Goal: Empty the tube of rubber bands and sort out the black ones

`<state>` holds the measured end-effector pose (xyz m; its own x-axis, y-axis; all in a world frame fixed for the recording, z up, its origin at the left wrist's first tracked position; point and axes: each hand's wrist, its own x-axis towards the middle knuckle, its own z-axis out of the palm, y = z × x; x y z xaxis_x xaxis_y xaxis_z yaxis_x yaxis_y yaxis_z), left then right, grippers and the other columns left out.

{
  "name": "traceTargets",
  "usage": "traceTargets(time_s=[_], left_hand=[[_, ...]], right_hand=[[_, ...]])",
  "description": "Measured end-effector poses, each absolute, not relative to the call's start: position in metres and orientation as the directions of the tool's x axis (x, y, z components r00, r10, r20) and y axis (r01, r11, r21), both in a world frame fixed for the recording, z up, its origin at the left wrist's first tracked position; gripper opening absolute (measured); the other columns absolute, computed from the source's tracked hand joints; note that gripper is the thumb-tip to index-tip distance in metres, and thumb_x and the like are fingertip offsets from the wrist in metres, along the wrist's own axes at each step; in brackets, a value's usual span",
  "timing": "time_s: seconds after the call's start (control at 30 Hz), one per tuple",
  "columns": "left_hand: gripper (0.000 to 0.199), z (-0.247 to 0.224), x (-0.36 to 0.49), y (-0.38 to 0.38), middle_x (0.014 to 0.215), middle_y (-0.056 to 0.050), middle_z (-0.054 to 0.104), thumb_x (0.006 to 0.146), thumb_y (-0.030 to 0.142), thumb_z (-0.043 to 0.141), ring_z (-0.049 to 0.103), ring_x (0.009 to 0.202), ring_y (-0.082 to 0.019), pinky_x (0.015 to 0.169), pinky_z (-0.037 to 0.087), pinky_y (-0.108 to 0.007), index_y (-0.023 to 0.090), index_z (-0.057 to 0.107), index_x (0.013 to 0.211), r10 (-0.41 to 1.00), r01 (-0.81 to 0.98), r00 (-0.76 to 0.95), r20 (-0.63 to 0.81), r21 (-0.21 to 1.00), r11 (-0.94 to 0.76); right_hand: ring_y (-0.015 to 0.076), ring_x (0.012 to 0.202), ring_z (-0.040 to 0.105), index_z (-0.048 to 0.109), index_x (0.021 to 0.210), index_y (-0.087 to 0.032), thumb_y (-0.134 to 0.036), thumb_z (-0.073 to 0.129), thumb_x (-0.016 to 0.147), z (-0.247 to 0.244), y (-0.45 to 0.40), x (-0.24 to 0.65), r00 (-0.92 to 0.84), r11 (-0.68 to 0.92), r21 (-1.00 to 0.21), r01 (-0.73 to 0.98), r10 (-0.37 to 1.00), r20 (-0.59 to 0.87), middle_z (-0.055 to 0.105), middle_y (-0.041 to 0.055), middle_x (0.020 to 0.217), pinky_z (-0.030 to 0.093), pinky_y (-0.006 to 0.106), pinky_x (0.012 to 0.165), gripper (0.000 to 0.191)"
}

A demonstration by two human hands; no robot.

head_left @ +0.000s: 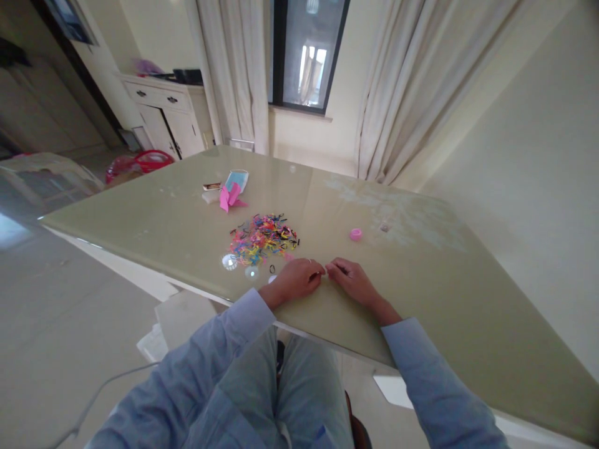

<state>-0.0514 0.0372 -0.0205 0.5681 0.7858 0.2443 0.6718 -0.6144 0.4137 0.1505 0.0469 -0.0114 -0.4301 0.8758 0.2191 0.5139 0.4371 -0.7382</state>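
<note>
My left hand [298,279] rests at the table's near edge, its fingers pinched together. Close beside it on the right, my right hand [352,280] is also closed in a pinch, the fingertips of both almost meeting. Whatever is between them is too small to make out. Just beyond my left hand lies a loose pile of small multicoloured rubber bands [264,239]. One black band [272,269] lies apart from the pile, near my left wrist. A small pink ring-shaped object [355,234] sits on the table beyond my right hand.
Past the pile are a pink folded paper piece [231,197], a light-blue packet [237,180] and a small dark-and-white item [212,186]. A tiny object [384,228] lies right of the pink ring. The glossy table [449,299] reflects light. A cabinet [168,115] stands behind at left.
</note>
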Motion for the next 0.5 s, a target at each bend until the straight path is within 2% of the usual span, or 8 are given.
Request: traceTargets(time_s=[0.27,0.5], left_hand=[[0.025,-0.019,-0.057,0.028,0.096,-0.008,0.075,0.089,0.013,0.051,0.067,0.091,-0.021,0.085,0.052,-0.033,0.019,0.073,0.100,0.784,0.604,0.543,0.301,0.509,-0.613],[0.023,-0.017,-0.065,0.013,0.091,-0.007,0.074,0.090,0.015,0.052,0.067,0.087,-0.020,0.083,0.052,-0.032,0.019,0.073,0.099,0.824,0.581,0.464,0.324,0.591,-0.560]], right_hand=[[0.0158,0.062,0.057,0.062,0.068,-0.020,-0.053,0.052,0.094,-0.016,0.052,0.154,-0.306,0.307,-0.874,0.376,0.932,0.195,0.062,0.0008,0.066,0.046,0.029,0.064,0.043],[0.0172,0.064,0.059,0.063,0.071,-0.020,-0.060,0.055,0.090,-0.017,0.050,0.154,-0.234,0.262,-0.903,0.340,0.954,0.189,0.064,0.0027,0.069,0.049,0.030,0.063,0.045]])
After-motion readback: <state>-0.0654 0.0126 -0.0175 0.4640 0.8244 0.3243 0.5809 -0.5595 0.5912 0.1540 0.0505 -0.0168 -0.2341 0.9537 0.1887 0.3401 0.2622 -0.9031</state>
